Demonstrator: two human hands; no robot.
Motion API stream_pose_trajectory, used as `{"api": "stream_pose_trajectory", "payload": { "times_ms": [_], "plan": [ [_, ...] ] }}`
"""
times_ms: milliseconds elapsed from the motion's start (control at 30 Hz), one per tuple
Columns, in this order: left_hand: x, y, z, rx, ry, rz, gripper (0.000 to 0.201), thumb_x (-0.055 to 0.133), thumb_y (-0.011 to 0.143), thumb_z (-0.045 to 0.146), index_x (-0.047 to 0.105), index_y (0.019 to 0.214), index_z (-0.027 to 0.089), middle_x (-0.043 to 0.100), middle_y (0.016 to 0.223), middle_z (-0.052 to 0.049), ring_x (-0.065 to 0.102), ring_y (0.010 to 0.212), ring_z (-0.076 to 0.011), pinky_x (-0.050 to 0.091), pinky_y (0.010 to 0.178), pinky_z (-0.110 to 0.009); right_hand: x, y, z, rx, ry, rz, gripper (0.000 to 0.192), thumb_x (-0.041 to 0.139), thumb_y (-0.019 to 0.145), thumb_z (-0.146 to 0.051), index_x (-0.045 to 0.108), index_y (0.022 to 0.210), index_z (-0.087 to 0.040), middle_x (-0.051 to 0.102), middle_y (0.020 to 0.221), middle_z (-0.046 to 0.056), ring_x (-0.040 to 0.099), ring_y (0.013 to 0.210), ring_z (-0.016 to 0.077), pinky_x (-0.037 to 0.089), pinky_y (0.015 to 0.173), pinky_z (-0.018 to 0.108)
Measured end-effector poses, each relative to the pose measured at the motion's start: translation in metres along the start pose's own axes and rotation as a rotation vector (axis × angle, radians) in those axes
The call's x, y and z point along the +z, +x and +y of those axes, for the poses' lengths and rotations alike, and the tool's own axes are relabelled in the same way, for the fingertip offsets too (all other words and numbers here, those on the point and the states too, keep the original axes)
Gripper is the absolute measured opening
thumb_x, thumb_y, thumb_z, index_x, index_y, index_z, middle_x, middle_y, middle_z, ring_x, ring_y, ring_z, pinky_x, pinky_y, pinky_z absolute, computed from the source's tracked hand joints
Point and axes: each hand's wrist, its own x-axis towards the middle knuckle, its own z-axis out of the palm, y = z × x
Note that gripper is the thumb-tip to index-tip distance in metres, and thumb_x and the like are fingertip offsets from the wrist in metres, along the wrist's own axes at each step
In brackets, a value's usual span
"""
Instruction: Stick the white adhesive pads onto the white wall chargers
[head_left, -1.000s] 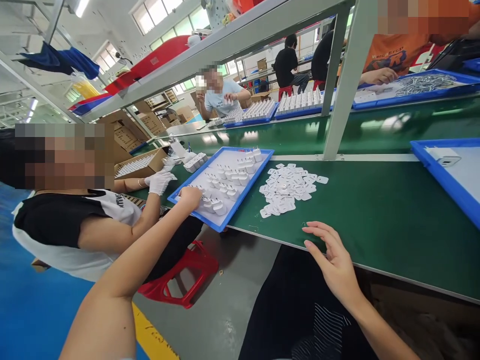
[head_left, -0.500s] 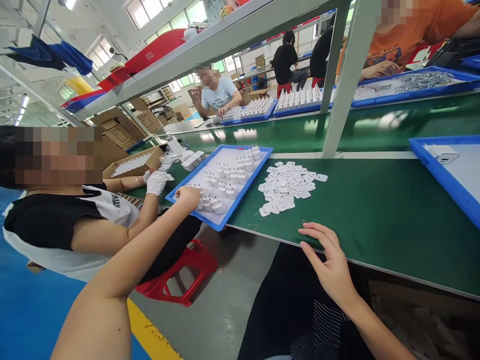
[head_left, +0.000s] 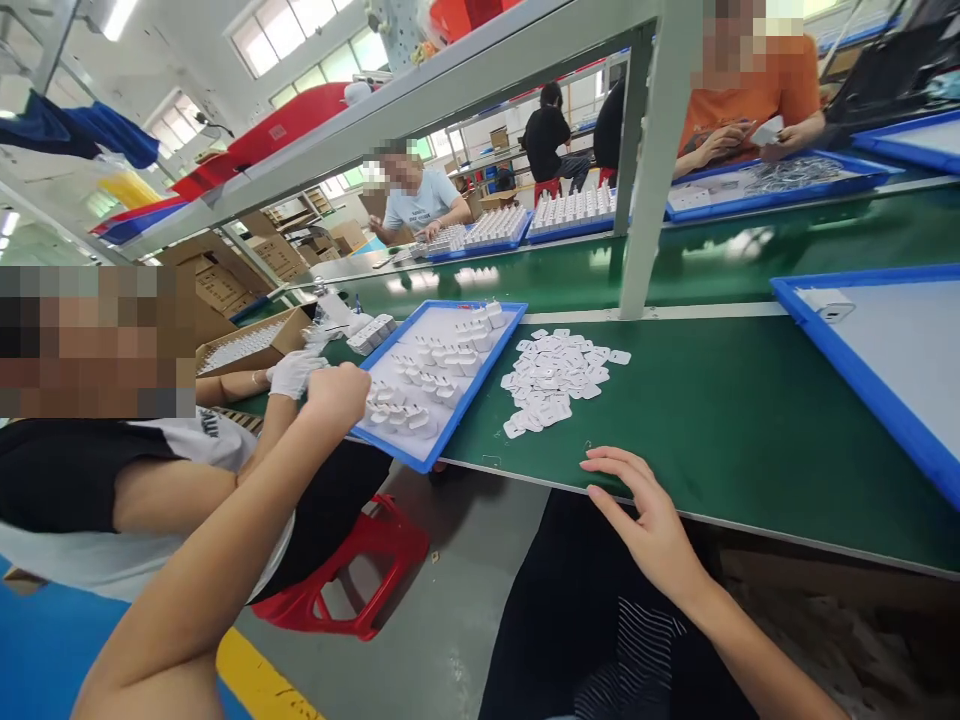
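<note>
My left hand is curled closed at the left corner of a blue-rimmed tray. Its fingertips are turned away, so what they hold, if anything, is hidden. Rows of white plug adapters stand in that tray with their prongs up. My right hand is open at the table's front edge, fingers spread and apparently holding nothing. Beyond it, a loose pile of small white square plates lies on the green tabletop.
A co-worker's gloved hand is just behind my left hand. Another blue-rimmed tray with one white adapter stands at right. A metal post rises behind the plates. A red stool is below left.
My left hand has moved from the adapters leftward to the tray's corner, its fingers more curled. My right hand keeps its open pose. The whole view has shifted slightly.
</note>
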Motion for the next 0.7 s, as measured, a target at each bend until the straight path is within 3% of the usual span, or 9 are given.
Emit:
{"api": "stream_pose_trajectory", "payload": {
  "times_ms": [133, 167, 233, 300, 400, 500, 600, 700],
  "plan": [
    [-0.013, -0.022, 0.006, 0.061, -0.001, 0.324, 0.036, 0.037, 0.093, 0.015, 0.067, 0.111, 0.005, 0.067, 0.119, -0.023, 0.071, 0.1, -0.0377, 0.057, 0.08, -0.047, -0.028, 0.007, -0.015, 0.034, 0.059, -0.051, 0.019, 0.06, 0.096, -0.034, 0.068, 0.112, -0.03, 0.061, 0.129, 0.007, 0.058, 0.124, 0.0243, 0.05, 0.105, 0.043],
    [-0.009, -0.02, 0.015, 0.127, -0.062, 0.509, 0.037, 0.041, 0.093, 0.025, 0.066, 0.113, 0.007, 0.067, 0.124, -0.02, 0.072, 0.096, -0.037, 0.058, 0.077, -0.047, -0.04, 0.01, -0.019, 0.021, 0.045, -0.045, 0.02, 0.06, 0.095, -0.032, 0.068, 0.113, -0.029, 0.062, 0.128, 0.007, 0.059, 0.123, 0.0237, 0.051, 0.104, 0.042],
    [0.004, -0.011, 0.043, 0.251, -0.284, 0.837, 0.046, 0.039, 0.094, 0.039, 0.066, 0.12, 0.013, 0.067, 0.13, -0.014, 0.072, 0.094, -0.0367, 0.059, 0.076, -0.047, -0.071, 0.02, -0.027, -0.007, -0.027, -0.035, 0.024, 0.061, 0.093, -0.031, 0.066, 0.117, -0.028, 0.062, 0.129, 0.007, 0.059, 0.124, 0.0234, 0.051, 0.103, 0.04],
    [0.018, -0.002, 0.083, 0.375, -0.512, 1.039, 0.054, 0.037, 0.096, 0.051, 0.066, 0.121, 0.014, 0.07, 0.125, -0.013, 0.073, 0.092, -0.0369, 0.06, 0.072, -0.047, -0.11, 0.033, -0.032, 0.009, -0.14, -0.052, 0.031, 0.062, 0.092, -0.034, 0.064, 0.123, -0.028, 0.061, 0.134, 0.007, 0.057, 0.127, 0.0243, 0.05, 0.105, 0.041],
    [0.034, 0.002, 0.147, 0.51, -0.794, 1.035, 0.047, 0.043, 0.098, 0.049, 0.067, 0.121, 0.015, 0.07, 0.125, -0.012, 0.073, 0.099, -0.0312, 0.061, 0.082, -0.041, -0.176, 0.066, -0.033, 0.16, -0.354, -0.016, 0.047, 0.068, 0.087, -0.04, 0.06, 0.132, -0.028, 0.059, 0.141, 0.008, 0.057, 0.13, 0.0265, 0.051, 0.105, 0.042],
    [0.042, 0.001, 0.193, 0.504, -1.007, 1.003, 0.045, 0.05, 0.098, 0.045, 0.065, 0.125, 0.013, 0.068, 0.129, -0.014, 0.069, 0.113, -0.0308, 0.058, 0.095, -0.04, -0.235, 0.116, -0.024, 0.322, -0.547, 0.158, 0.051, 0.069, 0.086, -0.034, 0.06, 0.133, -0.017, 0.062, 0.138, 0.015, 0.059, 0.125, 0.0289, 0.048, 0.106, 0.042],
    [0.048, 0.005, 0.215, 0.472, -1.129, 1.017, 0.042, 0.053, 0.097, 0.04, 0.065, 0.126, 0.011, 0.068, 0.128, -0.016, 0.066, 0.118, -0.0311, 0.054, 0.104, -0.043, -0.273, 0.171, -0.006, 0.41, -0.68, 0.311, 0.055, 0.068, 0.086, -0.026, 0.054, 0.137, -0.008, 0.056, 0.142, 0.021, 0.054, 0.13, 0.0331, 0.043, 0.109, 0.046],
    [0.052, 0.01, 0.219, 0.491, -1.126, 1.016, 0.038, 0.057, 0.095, 0.033, 0.065, 0.127, 0.012, 0.068, 0.128, -0.017, 0.064, 0.121, -0.0304, 0.051, 0.108, -0.045, -0.286, 0.21, 0.018, 0.468, -0.788, 0.39, 0.049, 0.068, 0.09, -0.026, 0.055, 0.135, -0.01, 0.057, 0.141, 0.018, 0.053, 0.132, 0.032, 0.042, 0.11, 0.048]
  ]
}}
